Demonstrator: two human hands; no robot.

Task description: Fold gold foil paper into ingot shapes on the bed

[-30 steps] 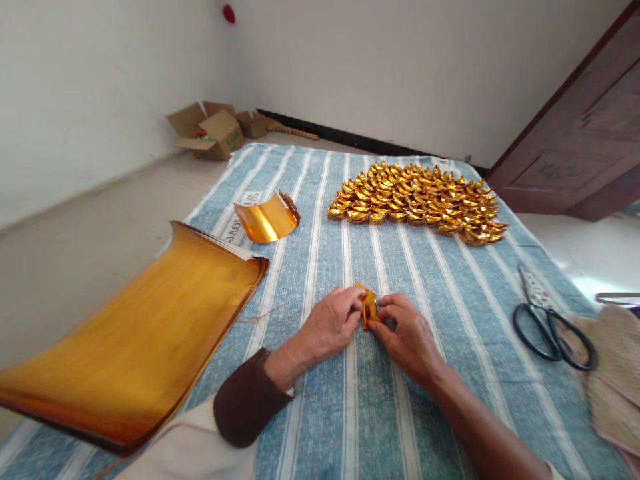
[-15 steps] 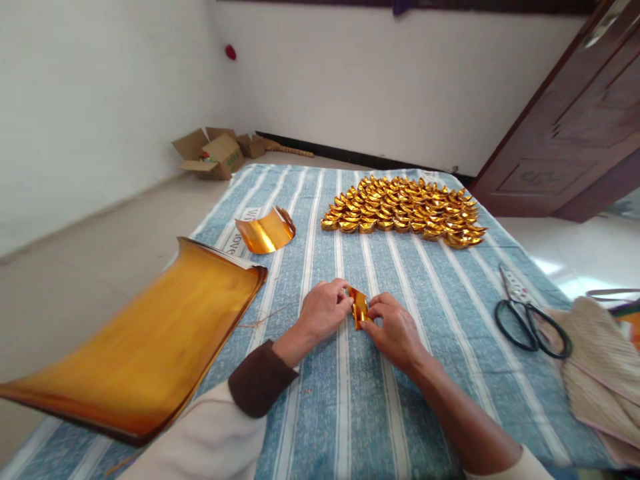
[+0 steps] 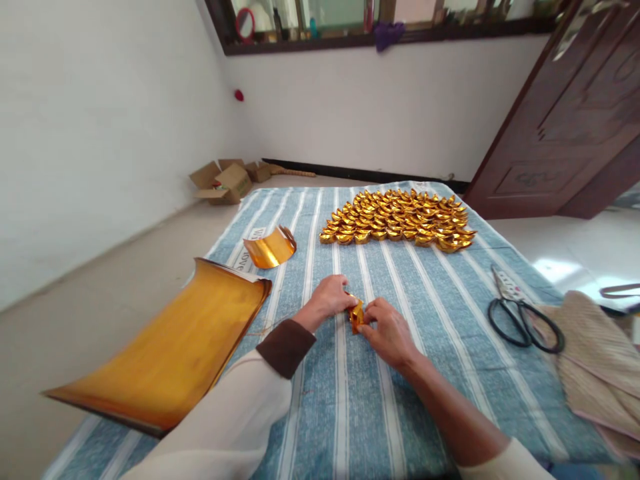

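Note:
Both my hands meet at the middle of a blue striped cloth [image 3: 350, 413]. Between the fingertips of my left hand [image 3: 327, 301] and my right hand [image 3: 387, 331] is a small folded piece of gold foil paper [image 3: 355, 314], pinched from both sides just above the cloth. A thick stack of large gold sheets [image 3: 173, 350] lies to my left with curled ends. A smaller curled gold sheet [image 3: 269, 248] sits beyond it. Farther back, many folded gold ingots [image 3: 397, 220] lie packed in rows.
Black-handled scissors [image 3: 520, 315] lie on the cloth at the right, next to a woven beige mat [image 3: 600, 363]. Open cardboard boxes [image 3: 223, 181] stand on the floor by the left wall. A dark wooden door [image 3: 565, 133] is at the right rear.
The view has tilted up, showing a window ledge at the top. My hands have kept hold of the small gold piece, which looks more tightly folded now.

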